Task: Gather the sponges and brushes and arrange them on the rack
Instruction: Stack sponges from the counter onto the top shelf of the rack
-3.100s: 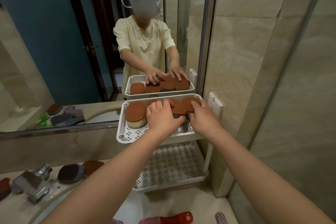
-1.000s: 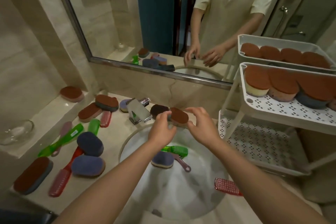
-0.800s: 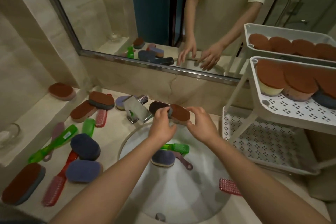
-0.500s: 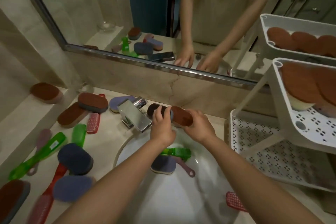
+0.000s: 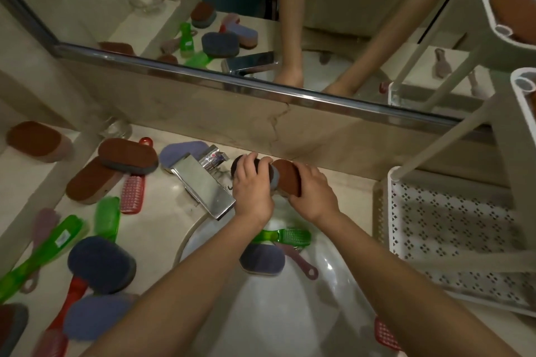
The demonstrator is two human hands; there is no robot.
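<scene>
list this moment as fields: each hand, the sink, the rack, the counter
left hand: grips dark sponge, beside tap
right hand: grips brown sponge, next to the dark one
sink: green brush, blue sponge, pink brush inside
rack: white, right of sink
counter: more sponges and brushes left of tap

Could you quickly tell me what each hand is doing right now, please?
Left hand: closed, gripping the dark sponge.
Right hand: closed, gripping the brown-topped sponge beside it.
</scene>
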